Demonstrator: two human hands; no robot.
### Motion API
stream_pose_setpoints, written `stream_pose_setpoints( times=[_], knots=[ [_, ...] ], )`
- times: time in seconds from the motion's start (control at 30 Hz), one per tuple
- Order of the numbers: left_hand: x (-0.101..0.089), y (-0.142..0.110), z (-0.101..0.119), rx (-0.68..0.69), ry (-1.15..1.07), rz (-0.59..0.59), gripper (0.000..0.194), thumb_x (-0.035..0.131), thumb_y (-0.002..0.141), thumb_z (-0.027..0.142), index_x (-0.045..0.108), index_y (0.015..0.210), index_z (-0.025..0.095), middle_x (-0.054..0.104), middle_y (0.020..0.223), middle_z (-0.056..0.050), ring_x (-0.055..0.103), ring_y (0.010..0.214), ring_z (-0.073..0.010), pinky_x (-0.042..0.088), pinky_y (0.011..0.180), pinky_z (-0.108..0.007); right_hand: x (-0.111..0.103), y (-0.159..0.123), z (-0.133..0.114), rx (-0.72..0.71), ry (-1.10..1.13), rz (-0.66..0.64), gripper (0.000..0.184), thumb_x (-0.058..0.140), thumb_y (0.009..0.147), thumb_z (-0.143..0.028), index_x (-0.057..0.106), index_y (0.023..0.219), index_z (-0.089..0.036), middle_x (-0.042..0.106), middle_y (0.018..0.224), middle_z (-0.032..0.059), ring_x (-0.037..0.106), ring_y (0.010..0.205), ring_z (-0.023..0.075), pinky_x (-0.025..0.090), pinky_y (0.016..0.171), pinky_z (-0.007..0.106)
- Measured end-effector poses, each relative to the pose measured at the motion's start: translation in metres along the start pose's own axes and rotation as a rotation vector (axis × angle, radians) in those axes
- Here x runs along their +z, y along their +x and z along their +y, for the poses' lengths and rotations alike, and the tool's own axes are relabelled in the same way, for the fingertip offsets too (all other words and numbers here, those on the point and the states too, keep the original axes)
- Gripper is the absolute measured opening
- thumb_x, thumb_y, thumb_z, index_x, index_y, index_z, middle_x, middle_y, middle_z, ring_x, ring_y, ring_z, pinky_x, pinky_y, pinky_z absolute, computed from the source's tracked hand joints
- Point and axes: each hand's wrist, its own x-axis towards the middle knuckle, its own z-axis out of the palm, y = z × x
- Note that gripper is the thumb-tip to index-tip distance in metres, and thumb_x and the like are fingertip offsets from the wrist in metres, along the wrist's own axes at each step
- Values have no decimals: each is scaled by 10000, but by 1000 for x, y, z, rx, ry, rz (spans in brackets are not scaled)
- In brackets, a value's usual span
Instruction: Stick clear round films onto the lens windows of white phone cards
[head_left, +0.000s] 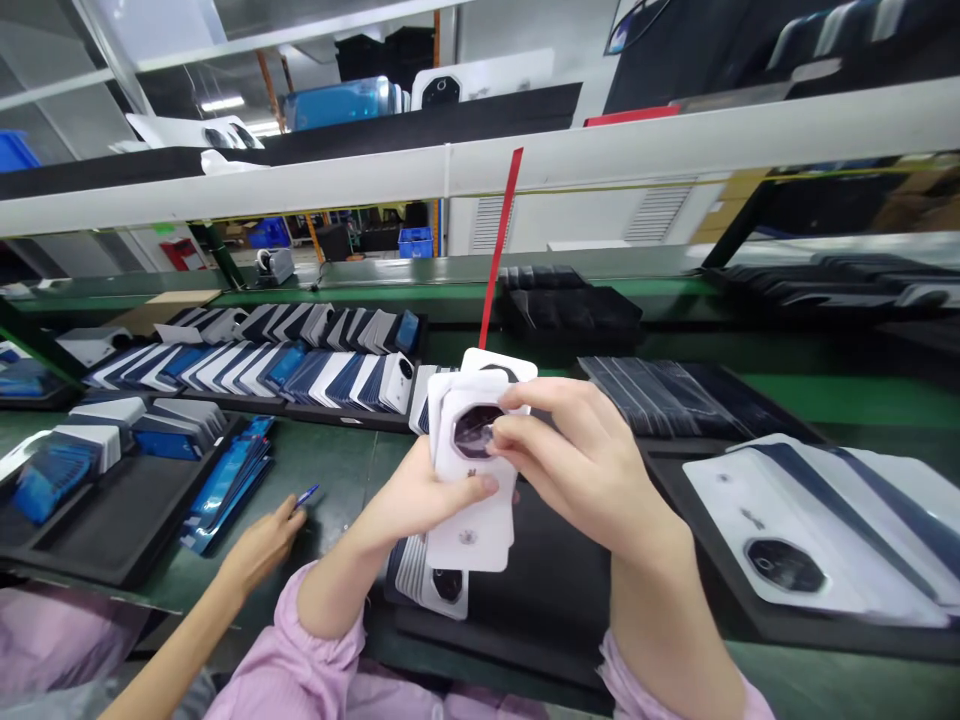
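My left hand is closed around a small stack of white phone back covers, held upright above the bench. The front cover has a dark octagonal camera window near its top. My right hand pinches at that window with thumb and forefinger; whatever lies between the fingertips is too small to make out. Below the stack, a row of white covers leans at the near edge of a black tray.
A co-worker's hand holds a blue pen beside blue film-wrapped pieces. Trays of upright covers stand behind. At right are large white covers and dark sheets. A white shelf beam crosses above.
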Motion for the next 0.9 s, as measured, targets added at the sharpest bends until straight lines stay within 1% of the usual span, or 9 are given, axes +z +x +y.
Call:
stream_pose_setpoints(
  times=[0.07,0.13,0.23,0.3,0.4,0.5,0.73,0.83,0.9],
  knots=[
    [1,-5,4,-45,-229,-27,440,829,784,349,666,1147,161,760,1018,-99,756,857,-269,622,763,-364,-1,0,-2,90,163,101,160,619,926,-107,567,873,-248,689,1000,61,665,910,223,547,754,375],
    [2,-11,9,-77,-388,-44,405,849,772,301,685,1117,167,754,1059,-100,764,840,-263,638,734,-359,-2,0,-1,297,411,316,134,603,961,-169,534,890,-260,668,900,65,655,781,208,539,650,366],
    [2,-19,16,-89,-482,-44,370,849,777,237,706,1113,179,745,1091,-93,768,855,-255,649,734,-346,-3,-2,9,629,650,613,165,659,945,-236,525,855,-271,576,720,39,548,568,169,428,473,327],
    [2,-22,19,-94,-508,-50,360,843,786,220,714,1119,176,744,1085,-93,770,863,-254,653,750,-348,-2,-4,21,769,718,626,173,735,880,-238,577,818,-271,528,675,30,517,552,160,390,460,325],
    [2,-25,20,-103,-538,-66,362,839,789,197,720,1130,166,740,1103,-103,770,878,-257,656,772,-355,-1,-6,35,940,837,611,111,787,807,-222,683,814,-259,545,731,57,541,628,168,392,503,347],
    [3,-28,20,-113,-557,-70,385,838,786,181,717,1151,164,741,1115,-116,769,883,-262,656,781,-367,-1,-4,37,1076,938,651,140,824,739,-188,751,846,-241,579,788,67,550,674,161,406,545,359],
    [3,-31,20,-117,-561,-57,435,854,774,203,711,1183,161,738,1117,-127,769,889,-269,654,776,-368,-1,7,21,1143,1074,695,293,898,546,-169,742,791,-210,603,752,-1,544,668,110,463,554,247],
    [3,-32,21,-116,-565,-71,412,835,799,197,712,1190,172,734,1119,-118,769,896,-253,655,773,-349,0,9,21,1159,1084,718,231,864,547,-148,711,713,-202,624,747,-5,557,658,108,484,554,239],
    [3,-33,22,-117,-571,-75,406,833,802,190,713,1190,177,736,1107,-111,770,892,-245,657,767,-341,0,9,21,1173,1097,729,217,854,562,-152,705,708,-209,666,806,10,613,726,131,523,597,259]
  ],
)
